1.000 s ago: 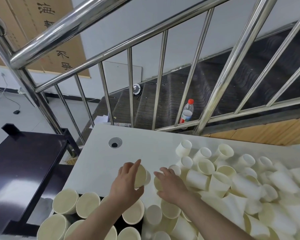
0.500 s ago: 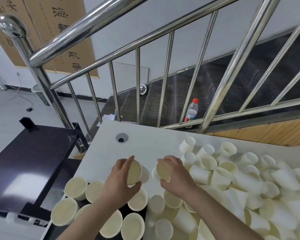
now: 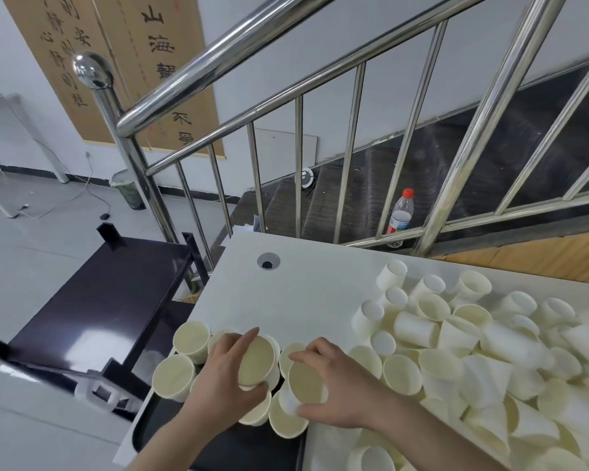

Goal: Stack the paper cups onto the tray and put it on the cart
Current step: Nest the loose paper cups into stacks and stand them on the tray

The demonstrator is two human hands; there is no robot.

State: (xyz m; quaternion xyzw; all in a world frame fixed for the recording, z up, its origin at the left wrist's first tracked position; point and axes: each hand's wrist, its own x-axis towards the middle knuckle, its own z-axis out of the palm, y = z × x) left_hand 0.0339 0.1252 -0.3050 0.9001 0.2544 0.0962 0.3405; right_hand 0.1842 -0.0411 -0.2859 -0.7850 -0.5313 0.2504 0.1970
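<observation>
Hanging behind railing (image 3: 320, 74): scroll (image 3: 170, 62) reading 山海

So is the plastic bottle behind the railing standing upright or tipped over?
Upright: the plastic bottle stands on the stair ledge behind the railing, red cap at the top.

Both hands (image 3: 286, 382), each with a cup, now lower over the tray (image 3: 218, 447).

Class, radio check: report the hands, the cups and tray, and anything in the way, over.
Left hand grips one cup; right hand grips another cup. Both over the tray. Loose cups piled beside it. Nothing blocking.
</observation>
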